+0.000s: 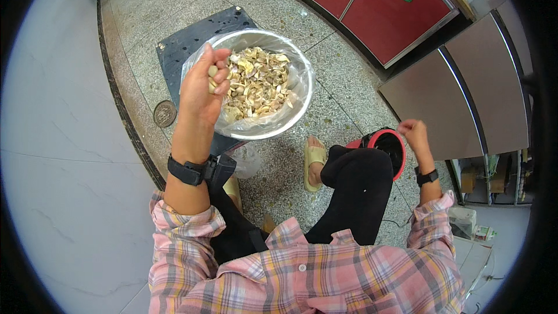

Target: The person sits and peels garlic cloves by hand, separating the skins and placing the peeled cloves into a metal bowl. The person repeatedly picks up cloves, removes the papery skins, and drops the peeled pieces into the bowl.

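Note:
My left hand [207,79] is raised over the left rim of a round basin [310,79] lined with clear plastic. Its fingers curl around a few small, pale, rounded pieces [212,79]. Inside the basin lies a heap of yellowish-brown, curved, shell-like pieces [259,85]; their exact kind is unclear. My right hand [414,133] hangs beside the rim of a red waste bin [403,152] with a black bag in it. Its fingers are bent and somewhat blurred, and whether anything small is between them cannot be seen.
Beneath the basin is a dark square stool or small table [178,43]. A clear plastic bag [246,161] lies by my left foot. Red cabinets [392,13] and brown cabinet doors [436,100] stand ahead and right. A round drain cover [165,114] is near the left wall [65,117].

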A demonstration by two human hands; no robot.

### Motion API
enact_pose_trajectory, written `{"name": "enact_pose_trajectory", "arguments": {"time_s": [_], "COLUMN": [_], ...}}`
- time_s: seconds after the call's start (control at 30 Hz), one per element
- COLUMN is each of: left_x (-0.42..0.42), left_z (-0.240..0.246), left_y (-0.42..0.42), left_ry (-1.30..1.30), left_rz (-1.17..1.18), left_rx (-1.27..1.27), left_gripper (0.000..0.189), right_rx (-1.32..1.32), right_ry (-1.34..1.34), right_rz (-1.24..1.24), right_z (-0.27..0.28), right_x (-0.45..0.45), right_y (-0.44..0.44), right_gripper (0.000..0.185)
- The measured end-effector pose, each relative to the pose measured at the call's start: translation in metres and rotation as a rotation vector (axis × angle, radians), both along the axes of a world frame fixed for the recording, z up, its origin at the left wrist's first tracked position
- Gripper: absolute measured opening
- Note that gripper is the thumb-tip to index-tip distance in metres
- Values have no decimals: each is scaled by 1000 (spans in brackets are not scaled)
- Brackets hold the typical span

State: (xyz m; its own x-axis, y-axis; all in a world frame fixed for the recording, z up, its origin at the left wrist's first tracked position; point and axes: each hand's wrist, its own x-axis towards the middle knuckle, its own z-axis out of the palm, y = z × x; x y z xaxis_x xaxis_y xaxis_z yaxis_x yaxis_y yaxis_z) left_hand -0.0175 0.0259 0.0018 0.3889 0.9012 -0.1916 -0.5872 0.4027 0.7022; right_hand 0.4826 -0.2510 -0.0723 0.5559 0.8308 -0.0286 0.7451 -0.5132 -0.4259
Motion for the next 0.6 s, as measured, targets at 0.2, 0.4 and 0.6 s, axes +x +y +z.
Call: {"name": "enact_pose_trajectory", "arguments": {"time_s": [0.2,0.4,0.6], "left_x": [25,36,0], "left_z": [2,7,-16], "left_y": [-29,-38,-8], "left_ry": [189,66,-108], "left_rz": [-401,-340,-41], "left_rx": [154,-16,-129], "left_gripper": [44,43,21], "right_rx": [336,461,20], "right_ry": [315,245,-257], "right_rz": [438,866,910], "right_z": [165,142,113], "right_x": [-207,-309,-291], "right_y": [104,188,223], "right_gripper": [16,13,14]}}
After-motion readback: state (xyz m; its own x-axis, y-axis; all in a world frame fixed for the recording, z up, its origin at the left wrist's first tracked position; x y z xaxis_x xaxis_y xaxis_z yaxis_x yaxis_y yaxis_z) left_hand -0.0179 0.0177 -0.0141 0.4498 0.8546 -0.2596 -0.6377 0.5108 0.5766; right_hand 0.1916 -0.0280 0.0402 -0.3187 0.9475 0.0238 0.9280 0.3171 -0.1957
